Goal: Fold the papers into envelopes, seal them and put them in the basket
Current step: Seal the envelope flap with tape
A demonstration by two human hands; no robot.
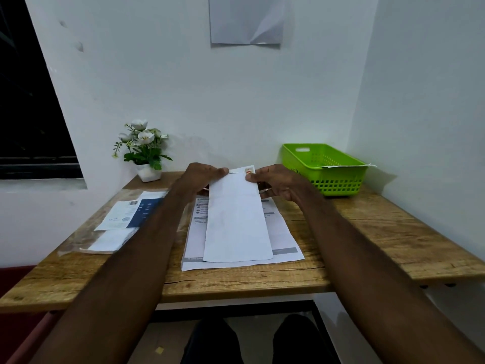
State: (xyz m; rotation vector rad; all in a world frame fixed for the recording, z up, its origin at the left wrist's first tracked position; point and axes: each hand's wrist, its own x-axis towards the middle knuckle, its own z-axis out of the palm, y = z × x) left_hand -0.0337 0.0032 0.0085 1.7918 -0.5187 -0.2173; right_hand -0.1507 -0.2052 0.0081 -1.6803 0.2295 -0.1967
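Pinching the far end of the folded paper, left hand and right hand hold it over the printed sheets; judgement: align edges squarely before creasing; basket sits right.

The far end of the long folded white paper is partly covered by the left hand and the right hand; the small coloured mark at its far right corner is too small to be read. The printed white sheets beneath are largely hidden, their text blurred. Inside the green plastic basket at the tabletop's far right corner, only a white paper edge is seen.
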